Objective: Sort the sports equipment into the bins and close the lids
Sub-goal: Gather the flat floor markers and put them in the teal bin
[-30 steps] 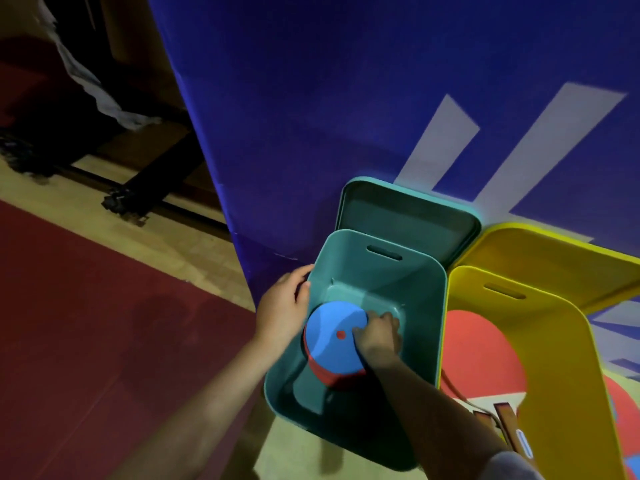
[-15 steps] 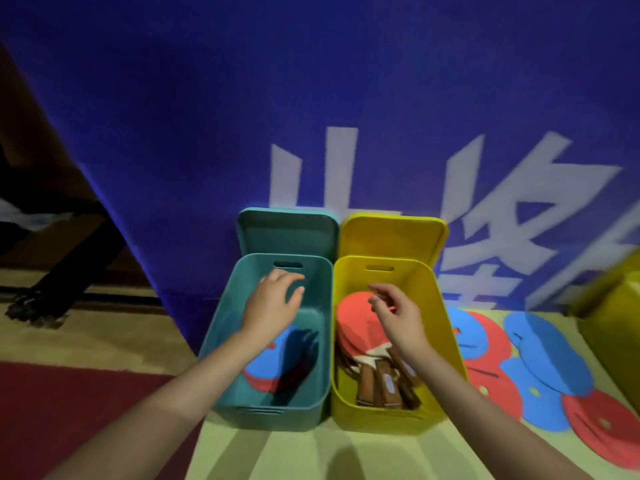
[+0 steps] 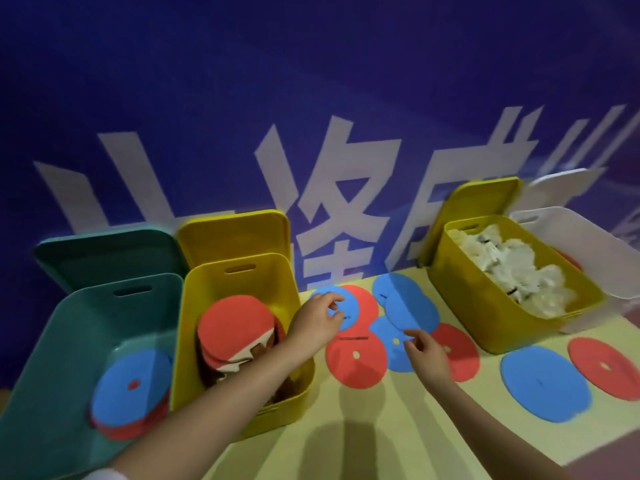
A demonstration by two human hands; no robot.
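Several flat red and blue discs lie on the pale yellow table (image 3: 381, 427) between two yellow bins. My left hand (image 3: 317, 322) reaches across the near yellow bin (image 3: 294, 393), and its curled fingertips touch a blue disc (image 3: 350, 308). My right hand (image 3: 424, 353) hovers with loosely bent fingers over another blue disc (image 3: 393, 349), beside a red disc (image 3: 462, 353). Neither hand holds anything. The teal bin (image 3: 62, 317) at the left holds a stack of discs (image 3: 131, 386) with a blue one on top. Red-faced paddles (image 3: 235, 323) fill the near yellow bin.
A second yellow bin (image 3: 485, 327) with white shuttlecocks (image 3: 512, 271) and a white bin (image 3: 595, 251) stand at the right. All lids lean open against the blue banner (image 3: 311, 81). A blue disc (image 3: 543, 382) and a red disc (image 3: 606, 365) lie further right.
Both hands have left the teal and yellow bins and moved right to the loose discs on the table. The view has swung right, which brings the shuttlecock bin and white bin into sight.
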